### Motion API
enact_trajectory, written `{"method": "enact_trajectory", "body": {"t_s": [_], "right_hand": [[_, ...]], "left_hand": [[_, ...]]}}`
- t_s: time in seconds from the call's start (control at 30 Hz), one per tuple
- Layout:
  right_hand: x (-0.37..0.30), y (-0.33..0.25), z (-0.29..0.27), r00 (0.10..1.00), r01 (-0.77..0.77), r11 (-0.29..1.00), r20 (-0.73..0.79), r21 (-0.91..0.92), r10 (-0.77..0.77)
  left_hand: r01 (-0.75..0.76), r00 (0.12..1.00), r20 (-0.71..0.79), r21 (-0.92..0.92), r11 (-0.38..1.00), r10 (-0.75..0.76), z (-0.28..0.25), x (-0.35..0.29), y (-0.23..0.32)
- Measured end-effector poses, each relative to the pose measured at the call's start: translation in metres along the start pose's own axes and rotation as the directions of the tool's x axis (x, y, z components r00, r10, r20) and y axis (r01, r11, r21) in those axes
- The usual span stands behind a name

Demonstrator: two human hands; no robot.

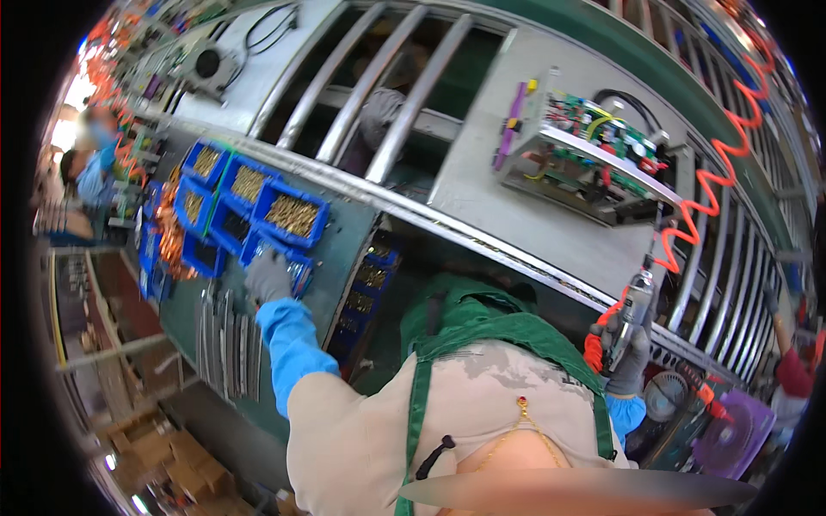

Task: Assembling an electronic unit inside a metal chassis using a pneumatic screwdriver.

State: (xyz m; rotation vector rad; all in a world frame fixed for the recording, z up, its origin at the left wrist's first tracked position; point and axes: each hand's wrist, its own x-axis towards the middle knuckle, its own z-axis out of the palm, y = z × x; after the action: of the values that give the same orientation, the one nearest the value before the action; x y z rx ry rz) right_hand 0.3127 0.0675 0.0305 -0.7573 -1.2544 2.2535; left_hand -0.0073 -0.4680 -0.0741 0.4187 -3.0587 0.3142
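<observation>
My left hand, in a grey glove and blue sleeve cover, reaches down into a small blue bin at the near corner of a cluster of bins. Its fingertips are lost among the bin's contents, so I cannot see what they touch. On the right, my gloved right hand is wrapped round a silver pneumatic screwdriver fed by an orange coiled hose. Beyond the screwdriver, an open metal chassis with green circuit boards rests on a grey plate.
Blue bins of brass-coloured screws stand on the green bench, beside several metal strips. More screw bins sit near my body. A roller conveyor runs across the far side. A purple fan stands right; a co-worker is far left.
</observation>
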Motion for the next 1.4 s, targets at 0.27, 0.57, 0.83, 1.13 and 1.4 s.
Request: {"method": "enact_trajectory", "body": {"t_s": [0.27, 0.57, 0.83, 1.13, 1.4], "right_hand": [[0.003, -0.01, 0.005, 0.996, -0.061, 0.998, -0.063, -0.031, 0.059], [0.002, -0.017, 0.006, 0.99, -0.126, 0.992, -0.055, 0.025, 0.127], [0.001, -0.034, 0.005, 0.981, -0.184, 0.98, -0.055, 0.071, 0.188], [0.0, -0.04, 0.001, 0.974, -0.218, 0.97, -0.044, 0.111, 0.224], [0.0, -0.037, 0.004, 0.974, -0.219, 0.967, -0.038, 0.133, 0.225]], "left_hand": [[0.051, 0.966, -0.212, -0.392, 0.919, -0.144, -0.032, 0.005, 0.02], [-0.526, 0.442, -0.482, -0.822, -0.217, 0.757, -0.218, -0.055, 0.33], [-0.708, -0.16, -0.232, -0.651, -0.275, 0.96, -0.289, -0.129, 0.527], [-0.752, -0.364, 0.115, -0.622, -0.219, 0.924, -0.304, -0.128, 0.572], [-0.697, -0.446, 0.098, -0.661, -0.276, 0.89, -0.3, -0.125, 0.581]]}}
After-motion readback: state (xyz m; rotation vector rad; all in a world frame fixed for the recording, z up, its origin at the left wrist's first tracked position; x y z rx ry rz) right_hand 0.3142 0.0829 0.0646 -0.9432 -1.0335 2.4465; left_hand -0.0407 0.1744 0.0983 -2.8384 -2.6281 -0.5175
